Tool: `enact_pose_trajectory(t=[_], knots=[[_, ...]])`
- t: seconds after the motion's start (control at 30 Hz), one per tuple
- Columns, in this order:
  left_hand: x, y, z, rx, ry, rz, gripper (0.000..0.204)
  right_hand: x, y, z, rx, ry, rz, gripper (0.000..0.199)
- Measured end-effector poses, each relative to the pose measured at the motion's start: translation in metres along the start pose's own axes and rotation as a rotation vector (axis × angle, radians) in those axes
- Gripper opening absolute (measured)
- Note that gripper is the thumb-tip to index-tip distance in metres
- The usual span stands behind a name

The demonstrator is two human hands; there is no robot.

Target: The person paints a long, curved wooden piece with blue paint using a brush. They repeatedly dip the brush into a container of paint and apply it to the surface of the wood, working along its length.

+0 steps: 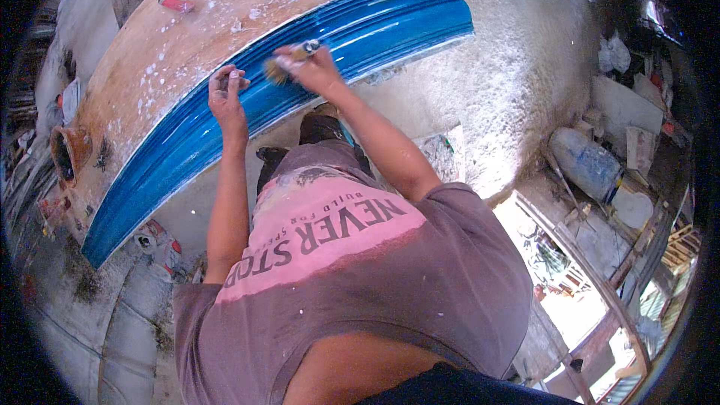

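Note:
A long blue ribbed mould [360,26] lies along the edge of a brown workbench [195,37] spattered with white. My right hand [315,67] grips a paintbrush [289,62], its bristles resting on the blue surface. Just to the left, my left hand [227,94] rests on the upper edge of the mould with its fingers curled; whether it holds anything is unclear. Both forearms reach up from my purple and pink shirt.
A red marker-like object [176,4] lies on the bench top. A rusty round opening [64,154] sits at the bench's left end. A rough white plaster floor [510,82] spreads to the right, with a blue-white drum [589,165] and debris beyond.

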State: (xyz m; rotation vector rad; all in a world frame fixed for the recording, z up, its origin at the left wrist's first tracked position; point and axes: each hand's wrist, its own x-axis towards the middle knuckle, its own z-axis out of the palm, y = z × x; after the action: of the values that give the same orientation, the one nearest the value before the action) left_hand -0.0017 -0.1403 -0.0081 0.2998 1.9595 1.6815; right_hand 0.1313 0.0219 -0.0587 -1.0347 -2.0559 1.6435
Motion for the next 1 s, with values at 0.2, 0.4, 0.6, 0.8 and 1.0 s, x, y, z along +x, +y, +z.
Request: enact_pose_trajectory(t=[0.2, 0.4, 0.6, 0.8, 1.0], knots=[[-0.025, -0.003, -0.015, 0.099, -0.301, -0.058, 0.022, 0.059, 0.058, -0.221, -0.755, 0.310, -0.042, 0.031], [-0.049, -0.030, -0.121, 0.319, -0.255, -0.073, 0.025, 0.093, 0.102, -0.296, -1.447, 0.308, 0.018, 0.039], [-0.073, -0.079, -0.251, 0.229, 0.205, -0.151, 0.035, 0.010, 0.004, 0.013, -0.881, 0.060, -0.564, 0.013], [-0.085, -0.167, -0.426, 0.778, 1.060, -0.204, 0.065, -0.054, -0.075, 0.330, -0.234, -0.299, -0.046, 0.021], [-0.089, -0.190, -0.630, -0.360, 0.898, -0.297, 0.063, -0.107, -0.133, 0.621, -0.012, -0.435, -0.114, 0.013]])
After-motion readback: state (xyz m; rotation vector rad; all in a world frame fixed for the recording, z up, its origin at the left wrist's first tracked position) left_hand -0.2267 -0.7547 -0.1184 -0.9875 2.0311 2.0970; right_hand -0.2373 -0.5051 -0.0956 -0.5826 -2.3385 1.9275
